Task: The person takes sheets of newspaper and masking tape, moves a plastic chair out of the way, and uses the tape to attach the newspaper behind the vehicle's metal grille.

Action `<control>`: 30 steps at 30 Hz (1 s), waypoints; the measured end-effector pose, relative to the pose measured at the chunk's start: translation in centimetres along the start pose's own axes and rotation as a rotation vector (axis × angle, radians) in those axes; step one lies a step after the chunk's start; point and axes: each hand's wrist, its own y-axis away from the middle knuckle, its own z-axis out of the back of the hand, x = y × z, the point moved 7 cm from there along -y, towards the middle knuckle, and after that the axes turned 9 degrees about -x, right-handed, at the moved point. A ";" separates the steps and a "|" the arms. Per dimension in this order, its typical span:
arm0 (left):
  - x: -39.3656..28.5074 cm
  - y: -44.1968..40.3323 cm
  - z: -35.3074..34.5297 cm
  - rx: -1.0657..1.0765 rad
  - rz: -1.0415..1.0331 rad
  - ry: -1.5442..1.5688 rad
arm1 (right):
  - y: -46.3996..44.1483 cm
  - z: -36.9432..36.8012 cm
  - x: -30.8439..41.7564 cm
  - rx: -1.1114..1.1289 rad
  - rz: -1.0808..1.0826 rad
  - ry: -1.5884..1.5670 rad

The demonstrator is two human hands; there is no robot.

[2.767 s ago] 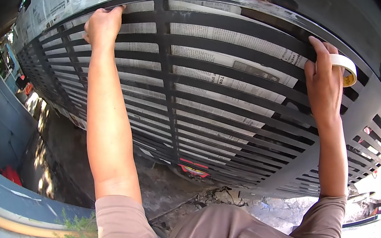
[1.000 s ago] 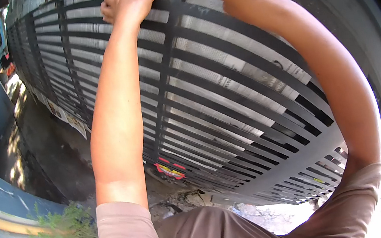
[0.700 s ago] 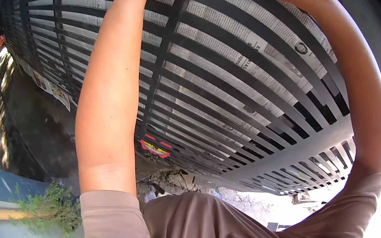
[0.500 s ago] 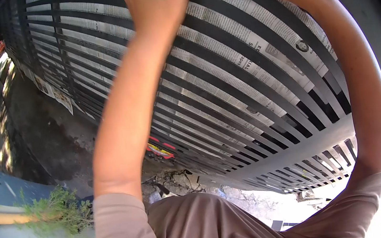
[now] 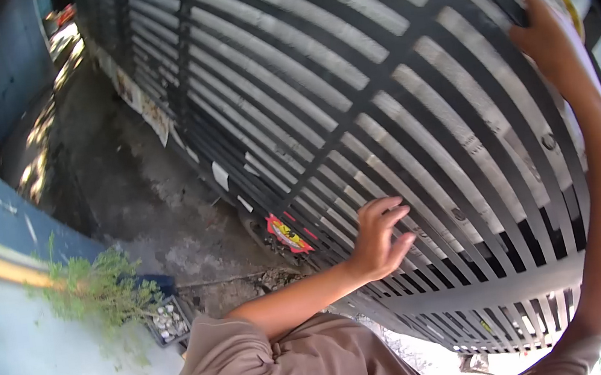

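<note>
A large dark grey slatted metal gate (image 5: 352,116) fills much of the view, with newspaper sheets (image 5: 490,98) showing between its bars. My left hand (image 5: 382,241) is held in front of the lower slats, fingers loosely bent and thumb apart, with nothing visible in it. At the upper right, my right hand (image 5: 548,41) reaches to a bar near the gate's edge. Its index finger is stretched out and its thumb is apart; the other fingers are hidden. Right beside that hand is a yellow ring, like a tape roll (image 5: 567,7); whether it is held cannot be told.
A red and yellow sticker or sign (image 5: 289,233) sits low on the gate. To the left are a leafy plant (image 5: 101,286), a tray of pale stones (image 5: 169,322) and a blue-grey wall (image 5: 0,71). Dark, stained concrete ground (image 5: 123,169) runs alongside the gate.
My left hand has dropped from the gate's upper part to the lower slats. The view has shifted, bringing a crossbar into sight. My right hand stays near the gate's edge.
</note>
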 end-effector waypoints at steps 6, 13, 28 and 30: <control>18.8 10.4 14.0 -0.517 0.724 -0.214 | -0.6 -2.2 -2.3 -0.001 -0.034 -0.061; 28.1 6.5 23.5 -0.432 0.656 -0.747 | -1.3 -5.7 -6.4 -0.016 -0.005 -0.254; 30.6 -3.9 27.6 -0.288 0.467 -0.724 | -0.7 -3.7 -4.0 0.101 -0.123 -0.232; 30.9 -4.4 26.6 -0.178 0.435 -0.759 | -0.8 -3.6 -4.2 -0.013 -0.002 -0.176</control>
